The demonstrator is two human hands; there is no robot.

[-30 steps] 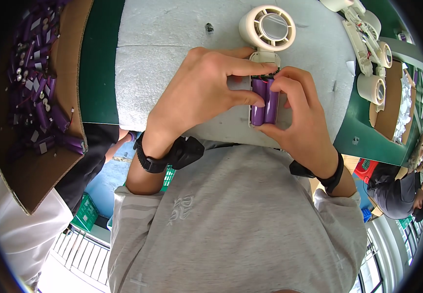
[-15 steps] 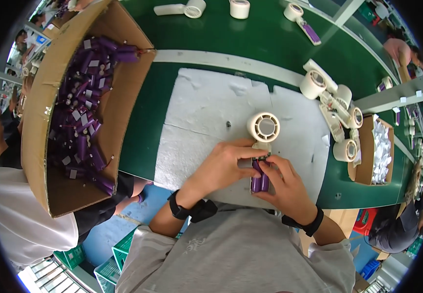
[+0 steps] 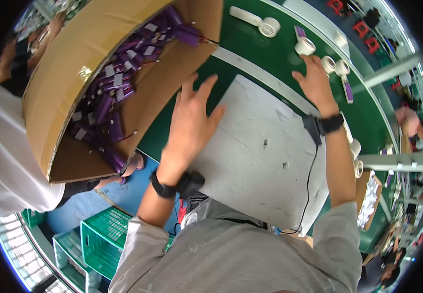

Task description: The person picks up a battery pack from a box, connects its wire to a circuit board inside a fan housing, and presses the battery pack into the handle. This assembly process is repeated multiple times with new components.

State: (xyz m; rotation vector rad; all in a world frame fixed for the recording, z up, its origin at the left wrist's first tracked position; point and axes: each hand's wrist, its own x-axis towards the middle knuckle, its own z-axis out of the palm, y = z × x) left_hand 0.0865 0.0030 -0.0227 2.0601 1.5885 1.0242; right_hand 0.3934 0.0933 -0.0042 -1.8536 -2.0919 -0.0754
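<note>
My left hand point(image 3: 192, 115) is open, its fingers spread beside the wall of a large cardboard box point(image 3: 165, 93). That box holds many purple cylindrical battery packs point(image 3: 105, 108) with white tabs and thin wires. Over the far edge of the white foam mat point(image 3: 255, 132), my right hand point(image 3: 315, 83) reaches out with thumb and fingers apart, nothing in it. Just past its fingertips sits a white handheld fan point(image 3: 305, 46) with a purple part in its handle. Close by on the right are another round fan head point(image 3: 328, 64) and a fan with a purple handle part point(image 3: 348, 90).
A white fan point(image 3: 269, 27) lies farther back on the green table point(image 3: 282, 53). On the right, more fan heads point(image 3: 357, 168) sit by a carton of white pieces point(image 3: 369, 200). Green crates point(image 3: 105, 241) stand on the floor at lower left. A person in white point(image 3: 6, 146) is beside the box.
The white fan with purple batteries is out of my hands and off the mat. My hands have parted, left toward the box, right toward the far fans. The view has turned left.
</note>
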